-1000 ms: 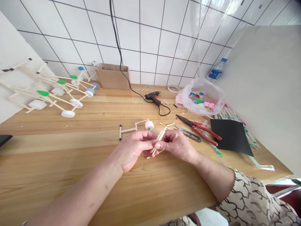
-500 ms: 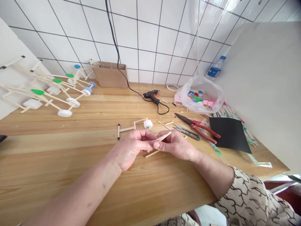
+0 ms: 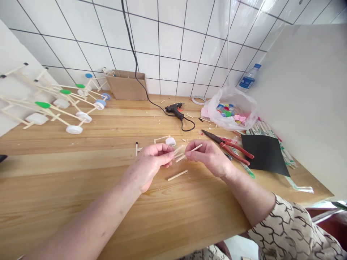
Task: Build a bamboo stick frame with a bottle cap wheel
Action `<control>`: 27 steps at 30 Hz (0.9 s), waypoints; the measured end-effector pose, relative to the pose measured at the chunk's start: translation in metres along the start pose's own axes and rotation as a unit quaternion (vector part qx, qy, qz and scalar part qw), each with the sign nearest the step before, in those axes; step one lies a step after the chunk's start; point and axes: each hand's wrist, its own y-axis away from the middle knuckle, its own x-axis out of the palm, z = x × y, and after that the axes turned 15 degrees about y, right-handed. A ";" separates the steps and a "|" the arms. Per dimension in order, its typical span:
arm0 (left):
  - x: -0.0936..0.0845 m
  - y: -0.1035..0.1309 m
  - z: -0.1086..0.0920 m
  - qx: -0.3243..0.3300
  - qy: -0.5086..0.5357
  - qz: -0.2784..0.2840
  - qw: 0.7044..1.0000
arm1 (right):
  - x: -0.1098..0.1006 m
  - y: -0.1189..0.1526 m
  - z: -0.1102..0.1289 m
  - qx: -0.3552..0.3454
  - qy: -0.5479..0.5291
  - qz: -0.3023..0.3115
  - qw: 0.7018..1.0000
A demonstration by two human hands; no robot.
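My left hand [image 3: 155,160] pinches short wooden sticks [image 3: 178,149] between thumb and fingers, their ends pointing right. Close beside it, my right hand [image 3: 204,155] grips a thin wooden stick [image 3: 197,147] that slants up to the right. The two hands are slightly apart above the table. A loose wooden stick [image 3: 177,175] lies on the wood just below them. Behind my left hand is a small stick frame with a white bottle cap [image 3: 170,141], partly covered by the fingers.
A black glue gun [image 3: 175,110] with its cord lies behind my hands. To the right are red-handled pliers [image 3: 227,145], black card [image 3: 265,154] and a plastic bag [image 3: 217,119] of coloured caps. Stick models with white wheels [image 3: 74,129] stand at left, near a cardboard box [image 3: 128,88].
My hands have moved apart and slightly upward, with sticks now separated between them. The stick on the table, partly covered before, now shows whole.
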 end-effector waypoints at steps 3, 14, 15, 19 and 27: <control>-0.001 -0.001 -0.001 0.015 0.011 -0.003 1.000 | -0.007 0.001 0.003 0.007 0.045 0.009 0.999; 0.002 0.001 -0.001 -0.012 0.033 0.006 0.999 | -0.012 0.005 0.001 -0.040 0.403 0.020 0.914; 0.002 0.002 -0.001 -0.014 0.037 0.010 0.999 | -0.013 0.006 0.001 -0.037 0.427 0.035 0.903; 0.002 0.001 0.000 -0.026 0.042 0.023 0.999 | -0.012 0.008 -0.003 -0.050 0.437 0.070 0.895; 0.002 0.004 0.001 -0.066 0.013 0.071 0.995 | 0.003 0.005 -0.001 -0.081 0.169 -0.029 0.982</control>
